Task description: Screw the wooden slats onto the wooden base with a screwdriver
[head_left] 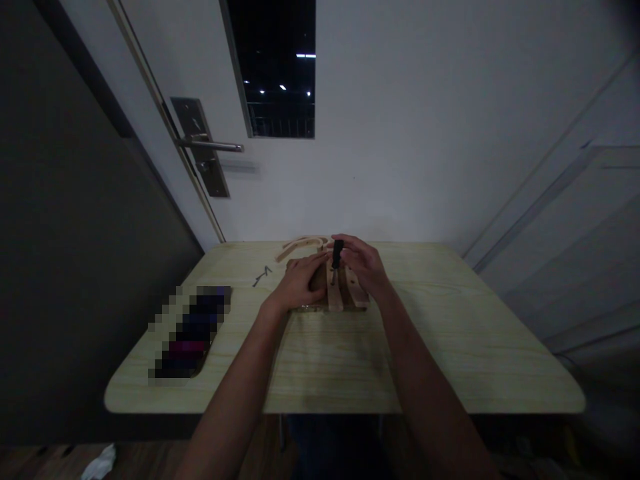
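My right hand (367, 263) has its fingers closed around the black handle of a screwdriver (339, 253). The tool stands nearly upright, its thin shaft pointing down at a pale wooden strip (335, 298). Flat across the brown wooden board (317, 280) under the strip lies my left hand (296, 283), fingers stretched toward the screwdriver and thumb apart. A second pale strip (357, 293) is on the board below my right hand. Curved wooden pieces (300, 245) lie behind my left hand. The screwdriver's very tip is too small to make out.
Several small dark screws (262, 275) lie left of the board on the light wood-patterned table (450, 347). A pixelated dark phone-like object (193, 333) rests at the table's left. Behind the table stands a white door (400, 133) with a metal handle (213, 145).
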Motion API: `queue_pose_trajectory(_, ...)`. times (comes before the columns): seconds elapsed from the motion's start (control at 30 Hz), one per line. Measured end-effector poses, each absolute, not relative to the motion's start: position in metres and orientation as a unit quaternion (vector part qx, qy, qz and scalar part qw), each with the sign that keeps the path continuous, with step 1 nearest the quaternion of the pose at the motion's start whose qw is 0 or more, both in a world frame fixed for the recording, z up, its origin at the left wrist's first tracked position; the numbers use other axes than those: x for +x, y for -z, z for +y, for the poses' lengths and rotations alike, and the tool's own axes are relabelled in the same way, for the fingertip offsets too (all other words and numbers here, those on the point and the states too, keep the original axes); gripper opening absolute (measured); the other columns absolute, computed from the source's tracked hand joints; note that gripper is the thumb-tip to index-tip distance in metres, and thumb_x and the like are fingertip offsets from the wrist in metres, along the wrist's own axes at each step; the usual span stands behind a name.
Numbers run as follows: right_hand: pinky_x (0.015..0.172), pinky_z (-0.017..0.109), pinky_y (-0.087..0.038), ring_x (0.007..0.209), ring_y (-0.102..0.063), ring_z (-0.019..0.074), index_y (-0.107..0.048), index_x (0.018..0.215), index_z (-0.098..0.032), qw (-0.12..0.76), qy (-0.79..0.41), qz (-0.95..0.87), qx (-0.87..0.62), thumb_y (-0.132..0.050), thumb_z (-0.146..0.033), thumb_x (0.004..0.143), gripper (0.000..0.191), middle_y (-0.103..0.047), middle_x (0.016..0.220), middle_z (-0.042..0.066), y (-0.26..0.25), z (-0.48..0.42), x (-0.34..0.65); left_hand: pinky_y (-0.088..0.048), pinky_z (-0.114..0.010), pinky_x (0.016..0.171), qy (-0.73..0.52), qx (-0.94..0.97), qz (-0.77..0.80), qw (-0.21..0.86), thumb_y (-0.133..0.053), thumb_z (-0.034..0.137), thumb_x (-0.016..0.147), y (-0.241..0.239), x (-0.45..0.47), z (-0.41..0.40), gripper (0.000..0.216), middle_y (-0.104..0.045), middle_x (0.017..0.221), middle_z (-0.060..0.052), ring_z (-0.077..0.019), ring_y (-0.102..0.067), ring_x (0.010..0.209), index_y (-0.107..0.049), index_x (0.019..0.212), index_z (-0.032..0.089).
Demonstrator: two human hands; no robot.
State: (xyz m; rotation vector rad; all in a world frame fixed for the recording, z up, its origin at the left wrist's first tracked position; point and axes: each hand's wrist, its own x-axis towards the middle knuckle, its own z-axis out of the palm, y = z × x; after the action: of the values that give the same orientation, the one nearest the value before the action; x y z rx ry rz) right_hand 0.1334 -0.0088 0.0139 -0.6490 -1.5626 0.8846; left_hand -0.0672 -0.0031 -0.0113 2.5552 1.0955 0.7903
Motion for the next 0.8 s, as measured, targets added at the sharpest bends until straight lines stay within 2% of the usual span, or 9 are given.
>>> queue_pose_trajectory(0.07,0.091,0.043,-0.061,0.100,-0.072,0.0213,-0.070,0.116,-0.028,0.579,-0.374,-0.668,-0.279,-0.070,-0.051,0.087,0.037,-0.074,0.110,0.006,-0.0127,-0.0072,0.1336,-0.037,-0.063,0.114,-0.269,0.877,0.377,0.128,-0.064,0.030,0.074,0.0112,-0.0670,-0.0029,0.079,-0.047,0.157,-0.017,-0.0388,-0.046,0.143,-0.043,0.149,0.019)
queue_pose_trajectory(0.23,0.070,0.031,-0.060,0.077,-0.069,0.0147,-0.071,0.108,-0.028,0.593,-0.356,-0.658,-0.298,-0.077,-0.045,0.081,0.032,-0.071,0.091,0.001,-0.0086,-0.0039,0.1327,-0.037,-0.062,0.114,-0.264,0.878,0.377,0.130,-0.064,0.030,0.073,0.0100,-0.0666,-0.0040,0.078,-0.045,0.158,-0.017,-0.0385,-0.045,0.144,-0.044,0.148,0.018)
queue_pose_trajectory(0.37,0.062,0.027,-0.056,0.070,-0.064,0.0128,-0.071,0.105,-0.028,0.596,-0.335,-0.653,-0.325,-0.079,-0.040,0.078,0.031,-0.067,0.085,-0.001,-0.0088,-0.0054,0.1321,-0.036,-0.062,0.114,-0.267,0.877,0.377,0.131,-0.062,0.031,0.074,0.0101,-0.0663,-0.0041,0.078,-0.047,0.157,-0.017,-0.0375,-0.045,0.144,-0.042,0.149,0.020)
queue_pose_trajectory(0.47,0.063,0.028,-0.057,0.072,-0.065,0.0141,-0.071,0.107,-0.028,0.593,-0.323,-0.657,-0.334,-0.078,-0.040,0.079,0.031,-0.069,0.084,0.000,-0.0109,-0.0077,0.1318,-0.036,-0.062,0.114,-0.269,0.877,0.376,0.133,-0.062,0.030,0.074,0.0103,-0.0663,-0.0039,0.078,-0.046,0.157,-0.016,-0.0375,-0.045,0.144,-0.042,0.149,0.021)
queue_pose_trajectory(0.63,0.083,0.039,-0.062,0.096,-0.071,0.0205,-0.070,0.113,-0.029,0.582,-0.345,-0.675,-0.295,-0.070,-0.052,0.087,0.036,-0.073,0.111,0.005,-0.0128,-0.0073,0.1317,-0.036,-0.062,0.114,-0.266,0.875,0.382,0.132,-0.063,0.031,0.075,0.0095,-0.0661,-0.0044,0.077,-0.047,0.157,-0.017,-0.0384,-0.046,0.143,-0.043,0.149,0.019)
queue_pose_trajectory(0.7,0.087,0.041,-0.061,0.098,-0.072,0.0215,-0.069,0.115,-0.028,0.578,-0.359,-0.674,-0.287,-0.071,-0.053,0.087,0.038,-0.073,0.111,0.006,-0.0116,-0.0057,0.1320,-0.036,-0.061,0.114,-0.266,0.875,0.383,0.127,-0.063,0.030,0.075,0.0093,-0.0659,-0.0047,0.076,-0.047,0.157,-0.018,-0.0386,-0.046,0.143,-0.044,0.148,0.018)
queue_pose_trajectory(0.8,0.084,0.041,-0.062,0.093,-0.072,0.0204,-0.065,0.117,-0.028,0.578,-0.370,-0.669,-0.285,-0.072,-0.051,0.086,0.039,-0.073,0.106,0.006,-0.0088,-0.0043,0.1322,-0.037,-0.061,0.113,-0.265,0.877,0.382,0.124,-0.064,0.029,0.075,0.0097,-0.0661,-0.0047,0.076,-0.046,0.158,-0.017,-0.0385,-0.046,0.143,-0.045,0.148,0.019)
